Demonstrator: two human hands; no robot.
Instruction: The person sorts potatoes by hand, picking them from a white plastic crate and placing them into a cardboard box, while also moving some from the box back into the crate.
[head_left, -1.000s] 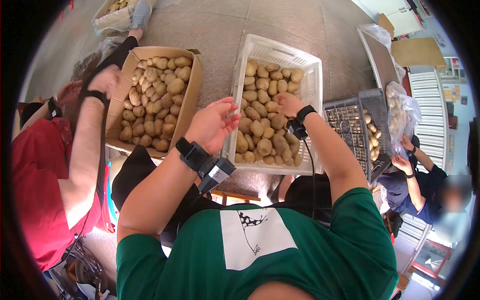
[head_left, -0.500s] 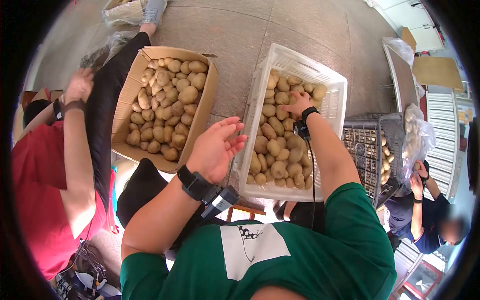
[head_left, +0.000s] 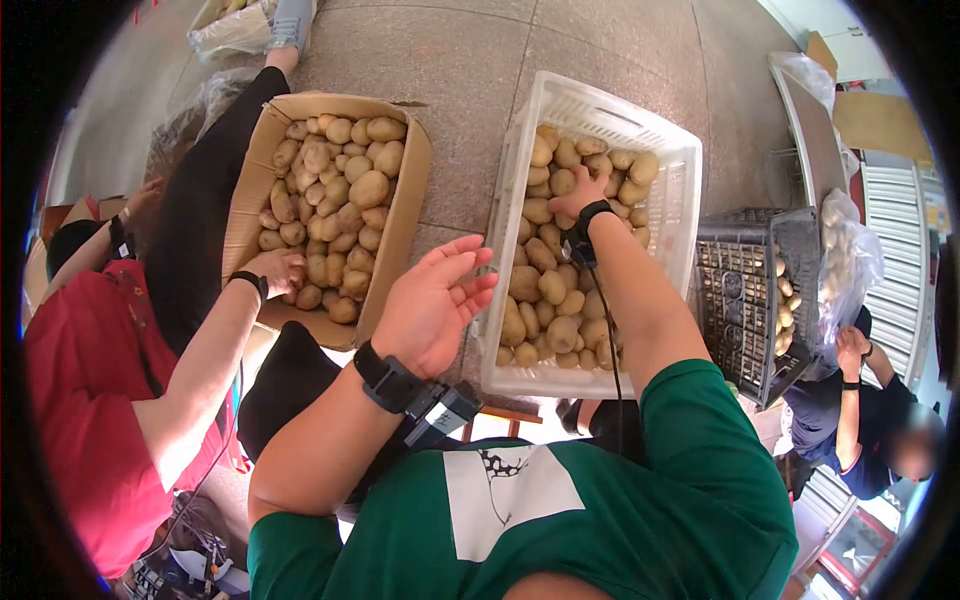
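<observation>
My right hand point(head_left: 582, 197) reaches down among the potatoes point(head_left: 552, 287) in the white plastic crate point(head_left: 664, 140). Its fingers are spread and touch potatoes near the crate's far half; no potato is lifted. My left hand point(head_left: 432, 305) hangs between the crate and a cardboard box point(head_left: 243, 240), palm turned up, fingers loosely apart with nothing in them. More potatoes point(head_left: 330, 195) fill that box. Both my wrists wear black straps with small devices, and a cable runs down from the right one.
On the left, a person in a red shirt point(head_left: 90, 400) has a hand point(head_left: 275, 272) on the box's potatoes. To the right stands a black crate point(head_left: 740, 290) with potatoes, near a plastic bag point(head_left: 845, 260) and another person point(head_left: 850, 425). Another container point(head_left: 230, 32) lies at the far left.
My right hand has shifted slightly left and farther away over the potatoes. My left hand stays nearly still. The red-shirted person's hand has come down onto the box's potatoes.
</observation>
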